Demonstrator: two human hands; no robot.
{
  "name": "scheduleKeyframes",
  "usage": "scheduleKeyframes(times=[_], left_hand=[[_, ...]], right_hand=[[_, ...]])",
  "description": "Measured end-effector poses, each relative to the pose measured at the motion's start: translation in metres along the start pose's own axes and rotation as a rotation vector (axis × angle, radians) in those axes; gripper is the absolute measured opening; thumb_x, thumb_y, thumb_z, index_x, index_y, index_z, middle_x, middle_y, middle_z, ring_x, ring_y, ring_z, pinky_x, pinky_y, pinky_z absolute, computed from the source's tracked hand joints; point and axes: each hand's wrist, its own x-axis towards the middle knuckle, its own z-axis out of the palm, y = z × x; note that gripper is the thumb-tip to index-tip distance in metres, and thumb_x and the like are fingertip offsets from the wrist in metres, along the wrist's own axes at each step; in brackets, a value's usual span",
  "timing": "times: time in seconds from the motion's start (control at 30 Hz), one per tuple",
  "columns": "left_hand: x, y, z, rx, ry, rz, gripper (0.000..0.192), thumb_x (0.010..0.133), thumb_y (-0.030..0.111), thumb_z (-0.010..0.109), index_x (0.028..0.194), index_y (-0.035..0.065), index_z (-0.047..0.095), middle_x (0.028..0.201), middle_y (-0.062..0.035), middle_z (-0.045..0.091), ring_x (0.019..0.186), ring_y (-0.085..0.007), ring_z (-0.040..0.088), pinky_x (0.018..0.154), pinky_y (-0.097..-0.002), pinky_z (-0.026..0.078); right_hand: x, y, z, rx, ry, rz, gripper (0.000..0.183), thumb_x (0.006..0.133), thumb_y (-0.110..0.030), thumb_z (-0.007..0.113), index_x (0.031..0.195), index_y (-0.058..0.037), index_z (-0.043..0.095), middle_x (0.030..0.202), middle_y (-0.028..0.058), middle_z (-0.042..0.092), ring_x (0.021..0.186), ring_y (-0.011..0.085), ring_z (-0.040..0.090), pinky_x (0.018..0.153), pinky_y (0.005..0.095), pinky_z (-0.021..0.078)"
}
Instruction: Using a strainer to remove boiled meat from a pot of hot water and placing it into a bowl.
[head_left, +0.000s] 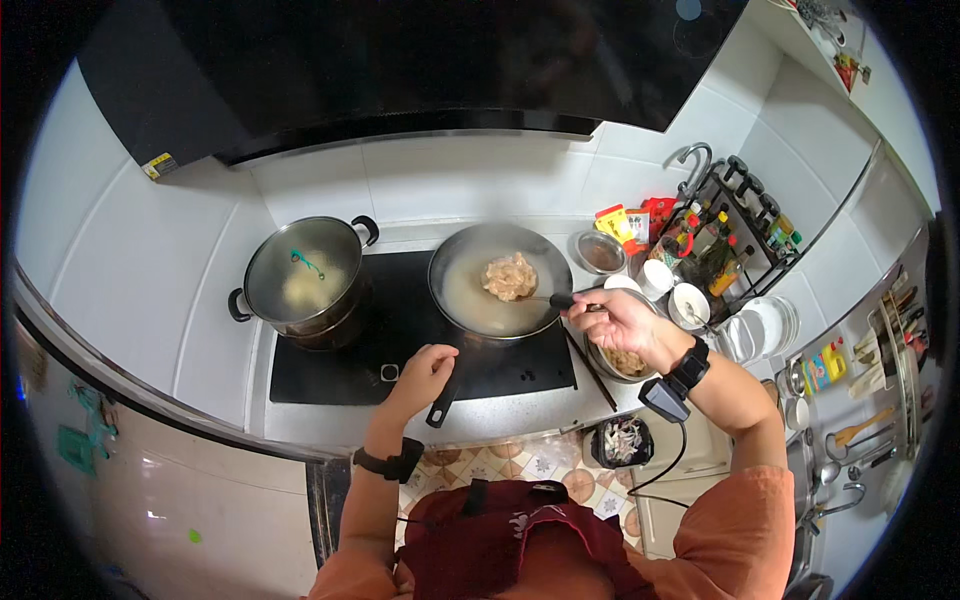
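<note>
My right hand (619, 322) grips the black handle of a ladle (561, 301), its bowl hidden under a heap of pale raw meat pieces (510, 276). This load is over a dark wok (433, 300) of cloudy, steaming liquid (469, 300). Under my right forearm, partly hidden, is a metal bowl (646, 377) with more meat (626, 362). My left hand (420, 379) hovers in front of the wok, fingers curled together, nothing visible in it. Just right of it, apart from the hand, the wok's black handle (442, 405) points towards me.
Left on the black cooktop (330, 382) stands a lidded pot (285, 255). Dark chopsticks (592, 367) lie by the metal bowl. White bowls (657, 279), sauce bottles (727, 274) and stacked plates (780, 319) crowd the right. A bin (622, 442) stands below. The range hood (420, 75) hangs above.
</note>
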Motion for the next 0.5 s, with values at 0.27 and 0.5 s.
scheduleKeyframes(times=[0.27,0.5], left_hand=[[0.0,0.001,0.002,0.034,0.004,0.005,0.014,0.079,0.009,0.049,0.09,0.0012,0.054,0.079,-0.009,0.052,0.068,-0.0167,0.051,0.063,-0.0258,0.042],[0.004,0.009,0.006,0.078,-0.021,0.017,0.014,0.079,0.009,0.049,0.09,0.0015,0.054,0.079,-0.0086,0.051,0.067,-0.017,0.05,0.062,-0.0257,0.041]], right_hand=[[0.004,-0.008,-0.021,0.025,-0.065,0.036,0.014,0.084,-0.01,0.039,0.072,-0.0031,0.038,0.062,-0.001,0.037,0.044,0.0036,0.032,0.035,0.0145,0.0275],[0.006,-0.012,-0.029,0.083,-0.047,0.076,0.012,0.083,-0.009,0.041,0.073,-0.0032,0.039,0.063,-0.0007,0.039,0.046,0.0042,0.033,0.036,0.0152,0.0279]])
